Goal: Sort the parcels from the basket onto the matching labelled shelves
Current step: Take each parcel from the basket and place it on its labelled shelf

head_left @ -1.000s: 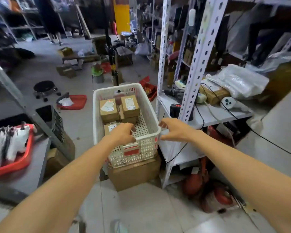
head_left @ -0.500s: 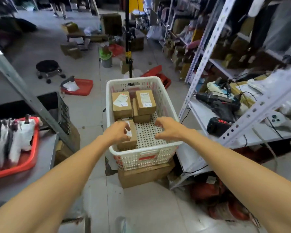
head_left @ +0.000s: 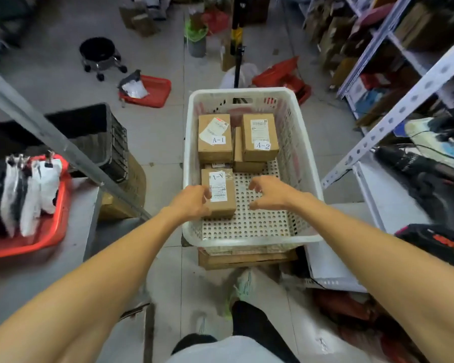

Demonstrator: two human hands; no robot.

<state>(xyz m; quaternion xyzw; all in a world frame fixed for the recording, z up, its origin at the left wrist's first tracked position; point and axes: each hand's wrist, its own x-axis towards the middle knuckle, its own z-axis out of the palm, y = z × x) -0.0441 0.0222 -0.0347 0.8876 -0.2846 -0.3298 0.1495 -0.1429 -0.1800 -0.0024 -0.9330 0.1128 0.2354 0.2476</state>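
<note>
A white plastic basket (head_left: 300, 142) stands on a cardboard box in front of me. At its far end lie a brown parcel labelled A-1 (head_left: 215, 142) and one labelled A-2 (head_left: 260, 138), with a third parcel (head_left: 238, 153) on edge between them. Nearer to me lies another A-1 parcel (head_left: 222, 197). My left hand (head_left: 192, 203) grips its left edge, thumb on top. My right hand (head_left: 270, 192) hovers over the perforated basket floor just right of that parcel, fingers spread and loosely curled, holding nothing.
A white metal shelf upright (head_left: 393, 111) and shelf board (head_left: 378, 197) with power tools (head_left: 417, 171) stand at the right. At the left are a grey post (head_left: 50, 137), a black crate (head_left: 102, 137) and a red tray (head_left: 50, 237) of bags. My shoe (head_left: 243, 286) is below the basket.
The view has tilted down over the basket. My right hand left the basket's right rim and moved inside toward the near A-1 parcel. My left hand stayed on that parcel.
</note>
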